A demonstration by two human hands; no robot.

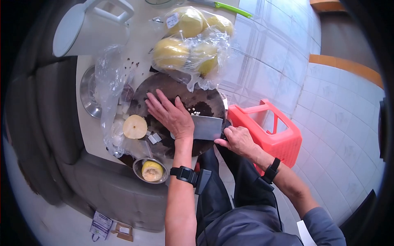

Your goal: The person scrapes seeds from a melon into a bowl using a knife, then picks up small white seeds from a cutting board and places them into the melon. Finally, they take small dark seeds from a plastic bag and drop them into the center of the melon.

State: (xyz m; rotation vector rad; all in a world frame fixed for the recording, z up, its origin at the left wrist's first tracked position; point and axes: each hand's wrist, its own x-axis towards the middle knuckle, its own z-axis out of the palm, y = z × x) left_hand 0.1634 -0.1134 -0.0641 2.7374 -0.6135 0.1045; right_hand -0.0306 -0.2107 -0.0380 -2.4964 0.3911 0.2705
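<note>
My right hand (pixel 237 140) is wrapped around the dark handle of a cleaver (pixel 207 128), whose broad blade lies over the round dark chopping board (pixel 164 84). My left hand (pixel 170 115) is stretched out over the board, fingers extended, its heel by the blade's left end. Whether the palm presses on the blade or on something under it is hidden. Small pale diced bits (pixel 194 112) sit just beyond the blade. A halved pale fruit (pixel 135 126) with its cut face up lies left of my left hand, near several white cut pieces (pixel 154 138).
A clear bag of large yellow fruits (pixel 191 45) lies beyond the board. On the left are a white pitcher (pixel 88 30), a metal bowl (pixel 89 92) and a crumpled plastic bag (pixel 111 82). A small bowl (pixel 139 174) holds cut yellow fruit. A red plastic stool (pixel 273 137) stands right.
</note>
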